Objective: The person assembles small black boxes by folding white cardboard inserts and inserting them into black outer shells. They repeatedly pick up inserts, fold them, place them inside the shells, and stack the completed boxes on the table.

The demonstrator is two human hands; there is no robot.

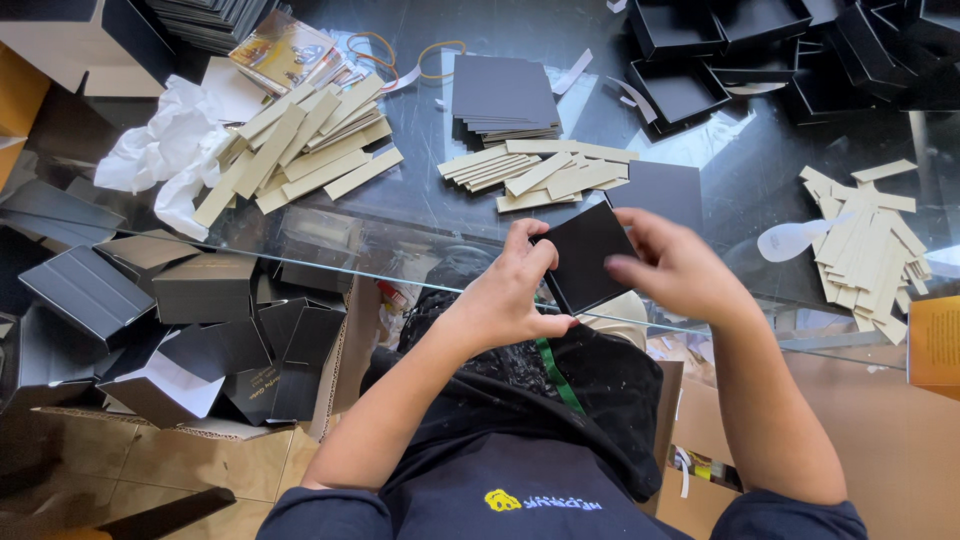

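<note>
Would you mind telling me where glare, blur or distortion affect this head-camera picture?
In the head view, the clear glass tabletop reflects bright daylight, washing out its right side near the scattered tan card strips. The right hand is motion-blurred, while the left hand and the flat black square card stay fairly sharp. Wide-angle distortion bends the table edge.

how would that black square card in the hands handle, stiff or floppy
Probably fairly stiff: the black card stays flat though gripped only at its edges by the left hand and right hand. Likely light, being thin. Its flat shape would not roll.
</note>
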